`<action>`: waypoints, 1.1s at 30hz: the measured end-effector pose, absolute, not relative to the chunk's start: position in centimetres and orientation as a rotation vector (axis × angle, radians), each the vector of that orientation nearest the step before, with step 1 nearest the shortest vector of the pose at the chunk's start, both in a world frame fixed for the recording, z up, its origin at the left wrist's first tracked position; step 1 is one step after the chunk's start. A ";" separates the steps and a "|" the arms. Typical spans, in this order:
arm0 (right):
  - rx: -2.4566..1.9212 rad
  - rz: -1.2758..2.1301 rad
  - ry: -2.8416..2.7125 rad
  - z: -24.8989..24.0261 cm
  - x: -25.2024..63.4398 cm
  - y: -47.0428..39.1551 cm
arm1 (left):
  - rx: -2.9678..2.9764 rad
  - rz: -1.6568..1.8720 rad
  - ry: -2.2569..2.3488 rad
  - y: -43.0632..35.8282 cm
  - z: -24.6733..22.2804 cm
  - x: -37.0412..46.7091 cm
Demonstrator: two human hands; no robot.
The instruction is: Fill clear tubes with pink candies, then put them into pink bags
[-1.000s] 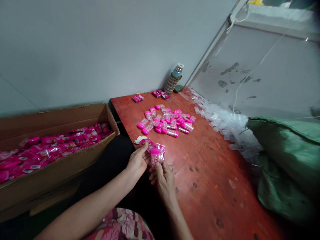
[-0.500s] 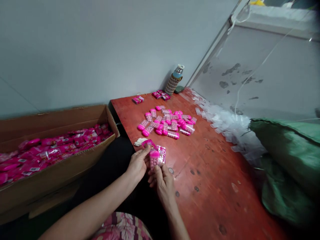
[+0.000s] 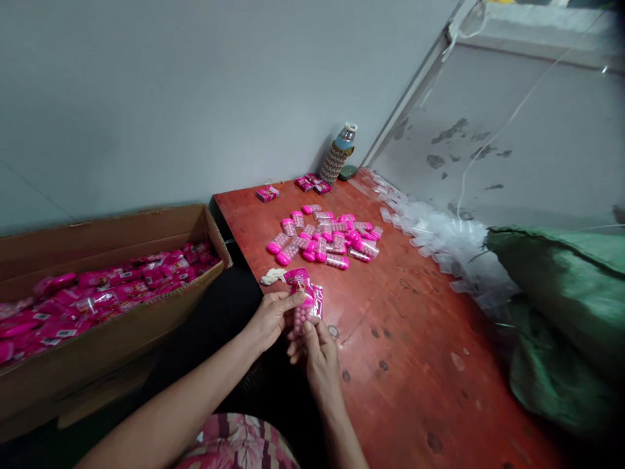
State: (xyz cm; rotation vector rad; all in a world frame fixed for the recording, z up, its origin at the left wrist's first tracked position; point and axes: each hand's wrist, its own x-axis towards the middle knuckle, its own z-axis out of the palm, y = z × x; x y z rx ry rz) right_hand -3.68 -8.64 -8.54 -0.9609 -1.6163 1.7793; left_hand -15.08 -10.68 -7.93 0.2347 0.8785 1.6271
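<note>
In front of me at the table's near left edge, both hands hold a small clear container [image 3: 301,318] with a pink cap and pink balls inside. My left hand [image 3: 268,320] is closed, its thumb pressing near the cap and a pink printed sleeve or card [image 3: 297,276] there. With thumb and fingers, my right hand [image 3: 319,355] grips the container's lower end. A pink-and-white printed piece [image 3: 318,299] shows just behind; whether it is held or lies on the table I cannot tell. Beyond the hands lies a pile of similar pink-capped containers [image 3: 336,242].
A cardboard box [image 3: 122,326] of pink packets stands at left. The red table [image 3: 390,312] bears pink stacks [image 3: 267,193], a bottle in a woven cover [image 3: 336,159], a white crumpled item [image 3: 272,277] and clear plastic pieces [image 3: 439,234]. A green sack [image 3: 561,312] bulges at right.
The left thumb has shifted right and slightly down, onto the container's cap. The pink printed sleeve or card has moved right and now stands more upright. The right hand keeps its grip.
</note>
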 end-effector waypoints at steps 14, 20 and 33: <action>-0.924 1.941 -1.485 -8.8 -3.2 -8.5 | 0.360 1.514 0.945 -11.0 -7.9 -15.3; -0.972 1.870 -1.487 -9.0 -3.4 -8.7 | 0.381 1.533 1.029 -11.4 -8.1 -15.0; -0.918 1.955 -1.371 -9.5 -3.8 -8.6 | 0.307 1.602 1.041 -12.0 -8.5 -13.1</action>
